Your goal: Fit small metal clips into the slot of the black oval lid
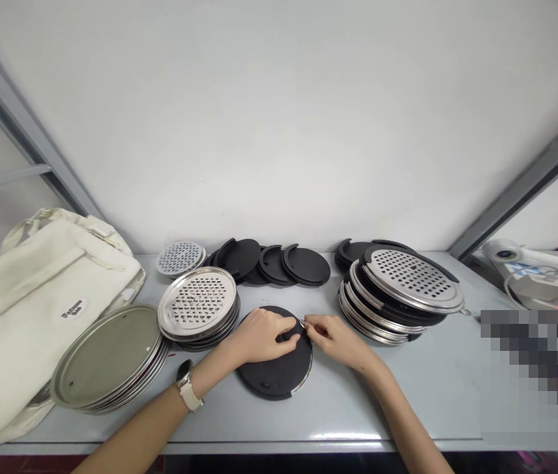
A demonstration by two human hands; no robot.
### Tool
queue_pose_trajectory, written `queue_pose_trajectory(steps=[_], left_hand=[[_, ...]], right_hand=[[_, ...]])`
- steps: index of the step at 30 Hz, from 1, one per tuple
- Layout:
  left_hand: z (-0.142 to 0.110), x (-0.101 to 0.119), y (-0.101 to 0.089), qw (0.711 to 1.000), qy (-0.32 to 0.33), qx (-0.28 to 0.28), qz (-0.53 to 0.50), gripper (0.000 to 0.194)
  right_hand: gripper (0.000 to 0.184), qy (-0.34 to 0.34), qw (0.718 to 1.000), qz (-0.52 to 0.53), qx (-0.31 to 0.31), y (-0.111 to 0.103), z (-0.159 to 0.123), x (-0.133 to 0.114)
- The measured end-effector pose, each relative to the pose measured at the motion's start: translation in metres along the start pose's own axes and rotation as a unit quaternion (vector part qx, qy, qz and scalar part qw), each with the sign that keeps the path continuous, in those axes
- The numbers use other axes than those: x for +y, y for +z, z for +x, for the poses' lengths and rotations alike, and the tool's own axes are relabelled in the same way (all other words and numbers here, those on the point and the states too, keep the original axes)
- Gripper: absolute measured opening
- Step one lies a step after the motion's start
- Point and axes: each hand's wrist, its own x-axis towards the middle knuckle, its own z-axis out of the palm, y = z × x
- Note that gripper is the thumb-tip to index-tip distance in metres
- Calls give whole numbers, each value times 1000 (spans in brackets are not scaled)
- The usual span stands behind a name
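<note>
A round black disc (279, 375) with a raised rim lies on the table before me, a strip of silver edge showing at its lower right. Across its top rests my left hand (271, 334), with thumb and index finger bent around the rim at the right. My right hand (328, 334) pinches at that same edge, where a small silver metal piece (302, 323) shows between the two hands. What its fingertips grip is mostly hidden. Left of the disc stands a stack topped by a silver perforated grater plate (198, 303).
Green-grey round plates (111, 355) are piled at the left by a cream bag (51, 296). Behind lie black discs (307, 264) and a small grey grater disc (180, 257). A tall stack of grater plates with black rims (412, 273) stands right. White equipment (530, 276) is farther right.
</note>
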Motion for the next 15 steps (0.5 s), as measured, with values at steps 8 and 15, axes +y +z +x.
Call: queue_pose_trajectory(steps=[8,15], left_hand=[[0,0,-1,1000,0,5,-1,23],[0,1,-1,1000,-6,3,-13,24]], right_hand=[[22,-3,999,16,39,4,1,0],[26,1,1000,9,29,4,1,1]])
